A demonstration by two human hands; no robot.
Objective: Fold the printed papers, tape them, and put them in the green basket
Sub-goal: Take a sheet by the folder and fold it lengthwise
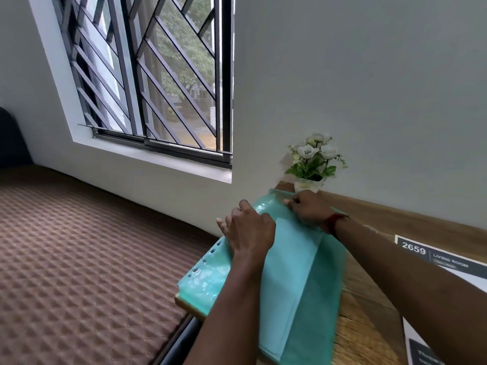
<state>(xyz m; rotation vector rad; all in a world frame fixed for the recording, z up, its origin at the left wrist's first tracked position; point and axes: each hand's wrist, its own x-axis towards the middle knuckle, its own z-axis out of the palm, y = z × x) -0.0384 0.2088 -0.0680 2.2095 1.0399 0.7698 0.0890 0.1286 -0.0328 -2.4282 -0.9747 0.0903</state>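
A translucent green plastic folder [303, 280] with punched holes along its left edge lies on the wooden table [369, 312], its left part over the table's edge. White paper shows through its cover. My left hand [249, 233] rests on the folder's upper left with fingers curled over it. My right hand [308, 206] pinches the folder's far top edge. No green basket or tape is in view.
A printed card [432, 256] reading "2659 LIVING ROOM" lies at the table's right, another printed sheet [421, 354] near the bottom right. A small white pot of flowers [313, 164] stands against the wall. Brown patterned flooring [79, 259] and a barred window [158, 75] are to the left.
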